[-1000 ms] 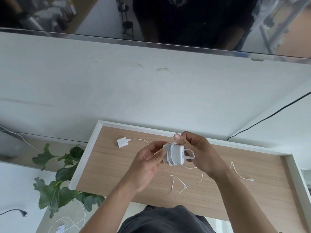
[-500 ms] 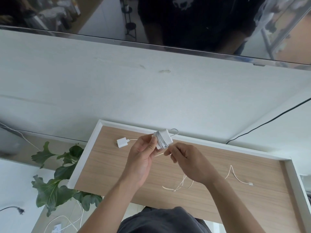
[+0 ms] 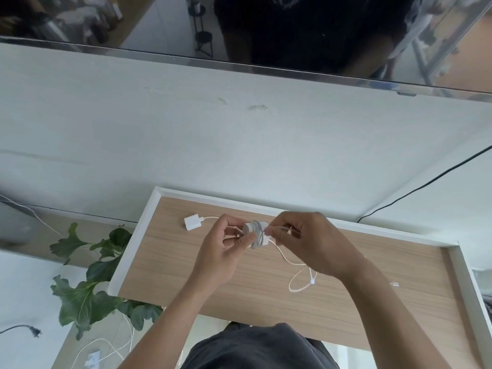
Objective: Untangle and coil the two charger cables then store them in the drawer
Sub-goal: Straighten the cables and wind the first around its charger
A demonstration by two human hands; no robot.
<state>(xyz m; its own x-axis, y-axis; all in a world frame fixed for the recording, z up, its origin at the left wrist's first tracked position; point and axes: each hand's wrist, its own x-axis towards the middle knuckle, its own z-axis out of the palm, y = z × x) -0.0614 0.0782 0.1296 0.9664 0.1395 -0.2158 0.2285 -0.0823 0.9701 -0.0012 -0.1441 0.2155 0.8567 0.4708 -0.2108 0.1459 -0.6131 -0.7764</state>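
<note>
Head view: we look down on both hands held over the open drawer (image 3: 134, 241), wood-grain floor with a white rim, pulled out from under the white desk (image 3: 239, 145). Our left hand (image 3: 221, 251) grips the first charger (image 3: 255, 234), a white block with its cable wound in several turns around the body; fingers and thumb are curled round it. Our right hand (image 3: 311, 243) pinches the free cable (image 3: 286, 259) just beside the block, thumb and forefinger closed on the strand. From that pinch the cable drops to the drawer floor and forms a loose loop below the right wrist, ending in a small plug (image 3: 312, 282). The second charger (image 3: 191, 222) lies flat on the drawer floor near the back-left corner, well apart from the wound one; its cable runs right and disappears behind the left hand, so we cannot trace where it goes. A further white plug (image 3: 394, 284) rests on the drawer floor to the right of the right forearm — which cable it belongs to we cannot tell. On the desk a black cord (image 3: 426, 185) runs diagonally at the right, and a dark screen (image 3: 292, 30) stands along the back. A leafy plant (image 3: 87, 296) shows left of the drawer, lower down.
</note>
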